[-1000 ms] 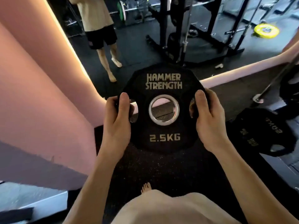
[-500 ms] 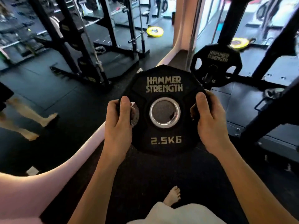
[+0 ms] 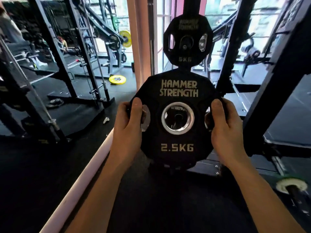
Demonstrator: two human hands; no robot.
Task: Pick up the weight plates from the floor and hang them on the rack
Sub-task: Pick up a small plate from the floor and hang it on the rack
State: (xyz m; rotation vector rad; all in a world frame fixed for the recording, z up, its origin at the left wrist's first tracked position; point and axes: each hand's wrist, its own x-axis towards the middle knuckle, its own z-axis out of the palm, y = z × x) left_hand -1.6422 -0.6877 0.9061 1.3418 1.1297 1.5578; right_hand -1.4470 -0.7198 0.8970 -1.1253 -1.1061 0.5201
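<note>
- Yellow plate (image 3: 117,80) lies flat on the floor (image 3: 33,174) at far left, beside the foot of another frame; a second yellow disc (image 3: 125,38) sits on a bar higher up behind it. Neither is near the hands.
- Left hand (image 3: 127,130) is closed on the left edge of the 2.5 kg plate (image 3: 178,148), thumb over the front face, fingers hidden through the grip slot.
- Black and upright, that plate faces the camera, clear of the floor, held at about chest height between both hands. Through its steel-ringed centre hole (image 3: 177,117) a dark peg end and part of another plate's lettering show, so the hole looks roughly lined up with a peg on the rack (image 3: 269,81).
- Just above it, a 5 kg plate (image 3: 186,39) hangs on the rack's upright.
- Right hand (image 3: 225,128) grips the right edge the same way, thumb on the front.
- Change: a second ago the view held a pink wall and floor; half a second ago the rack was ahead and to the right. Now it stands straight in front, with the plate held the same way throughout.
- My reading: the carry is done, and what remains is sliding the hole over the lower peg.
</note>
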